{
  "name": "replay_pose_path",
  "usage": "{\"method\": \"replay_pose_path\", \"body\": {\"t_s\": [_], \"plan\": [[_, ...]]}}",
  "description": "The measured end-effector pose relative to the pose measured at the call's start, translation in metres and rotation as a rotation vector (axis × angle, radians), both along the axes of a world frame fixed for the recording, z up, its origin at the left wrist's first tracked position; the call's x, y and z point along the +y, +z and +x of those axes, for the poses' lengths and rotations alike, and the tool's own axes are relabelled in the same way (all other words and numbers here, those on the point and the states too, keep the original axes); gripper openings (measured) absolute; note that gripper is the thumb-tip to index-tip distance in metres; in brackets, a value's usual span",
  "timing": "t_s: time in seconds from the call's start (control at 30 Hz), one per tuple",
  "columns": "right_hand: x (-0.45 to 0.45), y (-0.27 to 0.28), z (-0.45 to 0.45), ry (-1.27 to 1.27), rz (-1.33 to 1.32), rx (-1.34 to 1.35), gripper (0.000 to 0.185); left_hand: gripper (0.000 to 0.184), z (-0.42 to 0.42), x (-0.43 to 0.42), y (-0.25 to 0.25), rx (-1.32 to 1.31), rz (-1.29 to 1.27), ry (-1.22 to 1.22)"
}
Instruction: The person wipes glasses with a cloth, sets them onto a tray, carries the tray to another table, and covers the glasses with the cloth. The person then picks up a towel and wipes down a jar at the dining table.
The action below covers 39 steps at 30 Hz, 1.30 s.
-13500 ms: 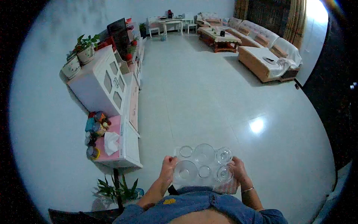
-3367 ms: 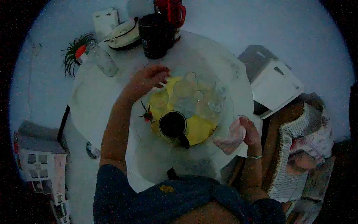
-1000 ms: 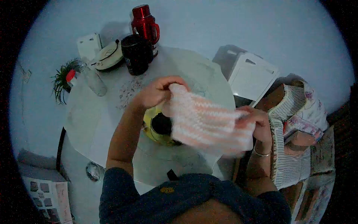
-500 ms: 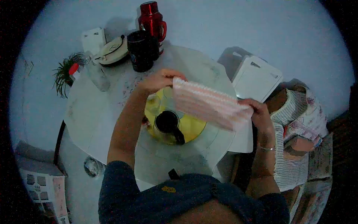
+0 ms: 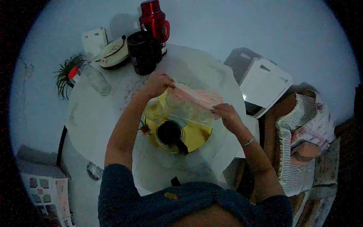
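Pink and white stripes stretch between two hands — that's the cloth (image 5: 198,99), drawn out over the far right part of the yellow mat (image 5: 198,142) on the table (image 5: 87,125). The left hand (image 5: 160,82) has its fingers closed on the far left end; the right hand (image 5: 228,116) pinches the opposite end, nearer the body and well over towards the table's right edge. So the long axis runs on a slant, from far left down to near right, and there's the relation to watch: cloth above, clear glasses (image 5: 153,110) below, some showing past its near edge, others hard to make out in this dim light. The glass at the mat's left rim sits outside the cloth, nearer the left hand than the right.

Closer to the body, between the forearms, stands a dark pot (image 5: 169,131), its handle angled near right. Up at the far edge, left of the middle, it's a red thermos (image 5: 153,24) with a black jug (image 5: 143,53) just in front — both well clear of the stretched cloth.
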State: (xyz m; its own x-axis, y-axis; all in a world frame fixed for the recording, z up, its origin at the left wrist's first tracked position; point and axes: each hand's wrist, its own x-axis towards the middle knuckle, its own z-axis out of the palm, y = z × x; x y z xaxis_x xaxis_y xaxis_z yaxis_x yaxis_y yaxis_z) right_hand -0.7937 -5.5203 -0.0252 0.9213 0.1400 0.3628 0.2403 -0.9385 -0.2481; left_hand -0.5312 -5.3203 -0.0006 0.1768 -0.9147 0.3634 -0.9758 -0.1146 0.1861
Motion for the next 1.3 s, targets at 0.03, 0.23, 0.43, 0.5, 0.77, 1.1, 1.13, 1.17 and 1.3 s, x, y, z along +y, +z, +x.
{"method": "replay_pose_path", "body": {"t_s": [0.03, 0.23, 0.43, 0.5, 0.77, 1.1, 1.13, 1.17, 1.3], "plan": [[-0.001, 0.007, 0.002, -0.061, 0.079, -0.037, 0.028, 0.022, 0.0, -0.001, -0.006, -0.004, 0.034, 0.054], [-0.034, 0.044, 0.043, -0.419, 0.593, -0.031, 0.036, 0.022, 0.014, -0.031, 0.012, 0.273, -0.078, 0.111], [-0.04, 0.051, 0.037, -0.367, 0.352, -0.385, 0.031, 0.027, 0.011, -0.026, 0.008, 0.084, -0.359, -0.005], [-0.034, 0.031, 0.03, -0.239, 0.244, -0.348, 0.031, 0.03, 0.005, -0.009, 0.002, -0.013, -0.372, -0.027], [0.02, -0.02, -0.016, -0.032, 0.046, -0.12, 0.034, 0.023, -0.01, 0.064, -0.029, 0.01, -0.086, 0.108], [0.036, -0.108, -0.102, -0.812, 0.53, 0.412, 0.026, 0.027, -0.05, 0.178, -0.126, 1.047, -0.242, 1.192], [0.048, -0.086, -0.1, -0.912, 0.81, 0.489, 0.028, 0.032, -0.058, 0.177, -0.136, 1.031, -0.199, 1.132], [0.055, -0.075, -0.099, -1.007, 1.095, 0.563, 0.03, 0.032, -0.058, 0.178, -0.152, 1.03, -0.195, 1.136], [0.042, -0.153, -0.104, -0.734, 1.32, 0.492, 0.04, 0.038, -0.059, 0.165, -0.172, 0.794, -0.169, 1.099]]}}
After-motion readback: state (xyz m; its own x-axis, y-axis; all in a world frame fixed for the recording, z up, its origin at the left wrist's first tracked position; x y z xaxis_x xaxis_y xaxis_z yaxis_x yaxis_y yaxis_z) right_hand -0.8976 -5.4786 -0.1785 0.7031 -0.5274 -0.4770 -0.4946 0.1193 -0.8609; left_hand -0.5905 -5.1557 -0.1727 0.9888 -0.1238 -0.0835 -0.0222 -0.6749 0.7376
